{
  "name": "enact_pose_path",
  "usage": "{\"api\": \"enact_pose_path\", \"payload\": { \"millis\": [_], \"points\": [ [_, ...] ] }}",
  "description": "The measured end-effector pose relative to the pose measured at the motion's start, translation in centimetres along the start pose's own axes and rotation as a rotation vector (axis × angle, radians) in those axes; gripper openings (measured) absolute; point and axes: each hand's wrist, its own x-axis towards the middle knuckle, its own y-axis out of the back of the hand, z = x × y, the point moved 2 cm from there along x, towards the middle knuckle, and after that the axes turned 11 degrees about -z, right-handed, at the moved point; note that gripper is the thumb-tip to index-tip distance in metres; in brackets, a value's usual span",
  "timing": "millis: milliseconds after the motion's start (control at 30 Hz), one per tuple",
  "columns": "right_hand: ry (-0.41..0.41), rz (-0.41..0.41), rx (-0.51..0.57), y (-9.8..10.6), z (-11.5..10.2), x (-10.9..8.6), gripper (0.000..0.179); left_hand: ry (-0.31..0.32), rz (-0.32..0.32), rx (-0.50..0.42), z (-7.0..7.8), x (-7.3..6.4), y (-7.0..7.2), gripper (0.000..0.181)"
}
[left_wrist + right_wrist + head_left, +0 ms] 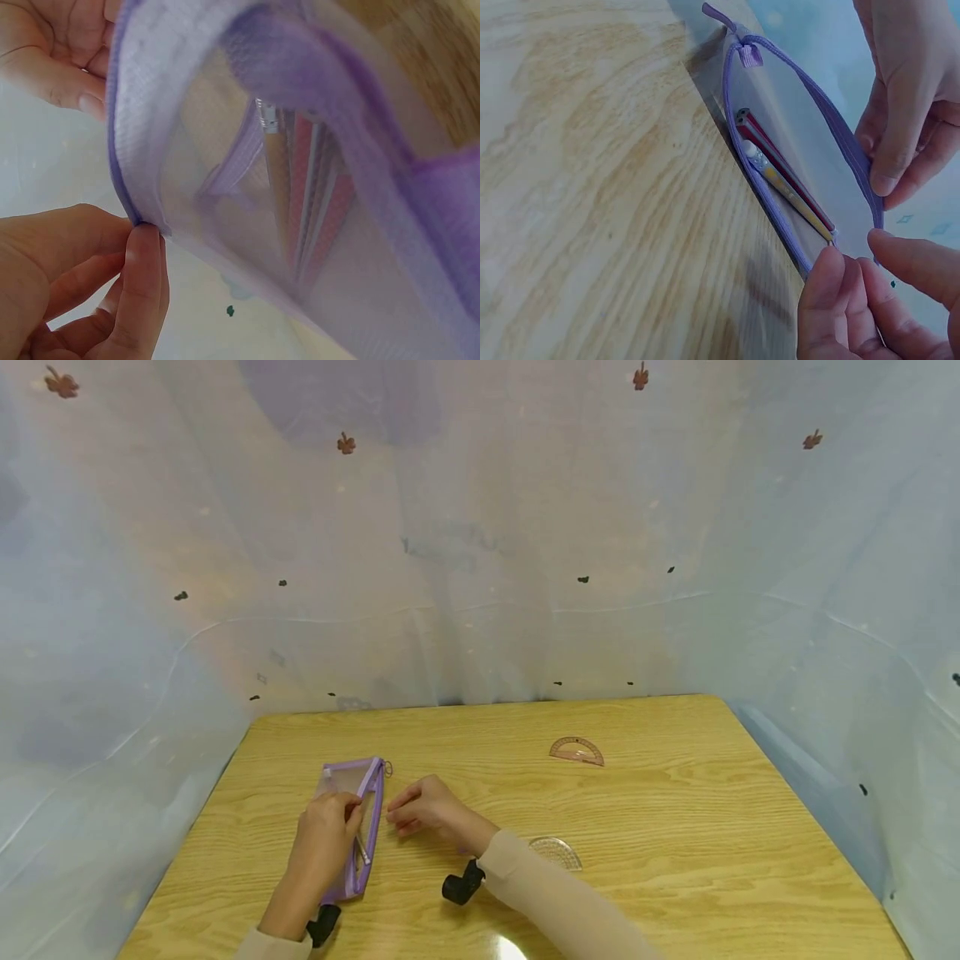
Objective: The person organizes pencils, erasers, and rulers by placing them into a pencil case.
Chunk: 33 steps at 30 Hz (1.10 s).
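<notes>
A see-through pencil pouch with purple trim lies on the left of the table, its zipped side gaping. Pinched between the thumb and fingers of my left hand is the pouch's edge. Inside, in the right wrist view, are a yellow pencil with a white eraser end and dark red striped pencils. My right hand hovers just right of the opening, fingers bent loosely and thumb apart from them. In the right wrist view its fingertips overlap the near end of the opening, and nothing shows between them.
A pinkish protractor lies toward the back right of the wooden table. Beside my right forearm is a clear protractor, partly covered by the sleeve. A pale patterned curtain hangs behind and at both sides.
</notes>
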Motion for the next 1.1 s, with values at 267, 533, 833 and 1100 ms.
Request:
{"api": "enact_pose_path", "payload": {
  "millis": [267,533,833,1100],
  "points": [
    [0.012,-0.017,-0.046,0.7,-0.2,-0.5,0.006,-0.005,0.003,-0.005,0.1,0.0,0.0,0.008],
    [0.028,-0.016,-0.089,1.2,-0.6,-1.2,0.005,-0.003,-0.007,-0.003,0.1,-0.1,0.0,0.008],
    [0.027,-0.017,-0.138,1.4,-1.0,-2.1,0.006,0.005,-0.014,-0.007,0.2,-0.1,0.0,0.008],
    [0.046,-0.063,-0.170,1.9,-1.4,-3.0,0.009,0.003,-0.012,-0.011,0.1,-0.1,0.0,0.008]
  ]
}}
